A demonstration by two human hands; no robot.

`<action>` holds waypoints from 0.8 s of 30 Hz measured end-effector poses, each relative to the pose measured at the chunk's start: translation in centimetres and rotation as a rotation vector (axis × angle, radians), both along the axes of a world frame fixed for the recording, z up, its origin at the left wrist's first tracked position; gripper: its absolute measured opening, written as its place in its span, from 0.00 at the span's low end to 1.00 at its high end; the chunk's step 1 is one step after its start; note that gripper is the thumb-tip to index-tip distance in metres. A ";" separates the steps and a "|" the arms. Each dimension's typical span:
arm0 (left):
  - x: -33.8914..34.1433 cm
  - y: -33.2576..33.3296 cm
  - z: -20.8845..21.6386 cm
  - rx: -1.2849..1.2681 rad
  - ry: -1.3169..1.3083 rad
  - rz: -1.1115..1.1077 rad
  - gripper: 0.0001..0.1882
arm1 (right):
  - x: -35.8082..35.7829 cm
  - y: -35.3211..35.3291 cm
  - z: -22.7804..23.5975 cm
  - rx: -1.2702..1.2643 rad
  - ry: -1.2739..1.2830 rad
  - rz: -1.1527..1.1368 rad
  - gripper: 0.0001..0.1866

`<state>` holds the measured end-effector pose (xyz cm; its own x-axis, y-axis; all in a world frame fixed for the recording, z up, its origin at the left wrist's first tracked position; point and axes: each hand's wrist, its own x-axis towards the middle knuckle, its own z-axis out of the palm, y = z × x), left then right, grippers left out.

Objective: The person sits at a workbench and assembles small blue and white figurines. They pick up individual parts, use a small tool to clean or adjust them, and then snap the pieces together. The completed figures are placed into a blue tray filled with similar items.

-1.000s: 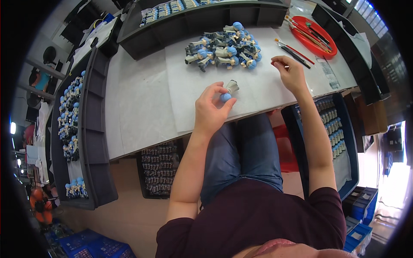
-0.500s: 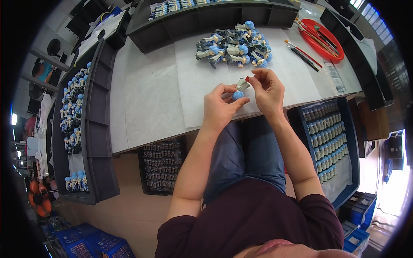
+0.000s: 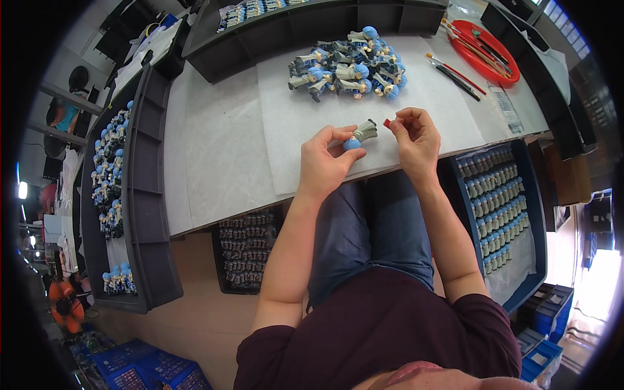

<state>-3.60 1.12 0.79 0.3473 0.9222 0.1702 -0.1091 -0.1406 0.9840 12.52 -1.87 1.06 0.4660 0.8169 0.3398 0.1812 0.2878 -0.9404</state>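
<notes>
My left hand (image 3: 327, 158) is closed round a small blue-haired figurine (image 3: 364, 132) in a pale grey-green coat. Its head points toward my palm and its dark feet point up and to the right. Between the thumb and fingers of my right hand (image 3: 416, 138) is a small red piece (image 3: 387, 123); its exact kind is too small to tell. A short gap separates that red piece from the figurine's feet. Beyond both hands, a heap of similar blue-haired figurines (image 3: 351, 70) lies on a white sheet (image 3: 279, 140) spread over the table.
A red oval tray (image 3: 459, 27) with paintbrushes stands at the back right, more brushes (image 3: 457, 78) beside it. Dark crates of figurines stand at the left (image 3: 146, 195) and back (image 3: 312, 26). Lower down are a blue crate (image 3: 541, 253) at right and a dark tray (image 3: 224, 273) under the table.
My right hand has moved right, taking the red piece away from the figurine's feet. The figurine in my left hand has tipped over toward the right.
</notes>
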 end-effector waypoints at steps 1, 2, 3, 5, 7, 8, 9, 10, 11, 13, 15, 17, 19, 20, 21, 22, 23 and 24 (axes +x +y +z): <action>0.0 0.0 0.0 0.000 0.007 -0.001 0.12 | 0.1 -0.1 0.0 -0.008 0.001 -0.003 0.07; 0.0 0.0 0.1 0.000 0.015 -0.002 0.12 | 0.2 -0.3 0.0 -0.011 0.004 0.000 0.07; 0.0 0.1 0.0 0.001 0.017 0.001 0.12 | 0.2 -0.4 -0.1 -0.015 0.006 0.002 0.07; 0.0 0.2 -0.2 0.004 0.020 0.008 0.12 | 0.5 -0.4 -0.2 -0.016 0.018 0.007 0.07; 0.1 0.2 -0.1 0.015 0.031 0.023 0.12 | 0.7 -0.4 -0.5 -0.011 0.037 0.009 0.06; 0.1 0.1 0.0 0.020 0.036 0.030 0.12 | 0.8 -0.4 -0.5 -0.012 0.031 0.006 0.06; 0.1 0.1 -0.1 0.012 0.035 0.028 0.12 | 0.9 -0.5 -0.5 -0.012 0.026 0.003 0.06; 0.1 0.1 -0.1 0.004 0.034 0.028 0.12 | 0.9 -0.5 -0.4 -0.013 0.020 0.000 0.06; 0.1 0.1 -0.1 -0.004 0.032 0.027 0.12 | 0.9 -0.5 -0.4 -0.012 0.020 -0.003 0.06; 0.1 0.1 -0.1 0.011 0.025 0.024 0.12 | 0.7 -0.4 -0.2 -0.013 0.021 -0.010 0.06; 0.1 0.1 -0.1 0.024 0.024 0.023 0.12 | 0.3 -0.2 -0.1 -0.002 0.008 -0.012 0.06; 0.1 0.0 -0.1 0.041 0.030 0.025 0.11 | -0.2 -0.1 0.0 0.021 -0.012 -0.018 0.06; 0.2 -0.1 -0.1 0.033 0.010 0.014 0.12 | -0.6 0.1 0.1 0.053 -0.038 -0.030 0.07; 0.2 -0.1 -0.1 0.029 0.000 0.008 0.12 | -1.0 0.1 0.1 0.061 -0.077 -0.023 0.07; 0.2 -0.1 -0.2 0.026 -0.016 0.004 0.11 | -1.5 0.1 0.2 0.069 -0.115 -0.016 0.07; 0.2 0.0 -0.4 0.022 -0.031 0.000 0.11 | -2.0 0.1 0.2 0.075 -0.154 -0.009 0.07; 0.2 0.0 -0.5 0.018 -0.046 -0.003 0.11 | -2.6 0.0 0.0 0.096 -0.306 -0.005 0.07; 0.3 0.0 -0.6 0.036 -0.032 0.008 0.11 | -3.0 0.0 -0.3 0.116 -0.459 -0.002 0.07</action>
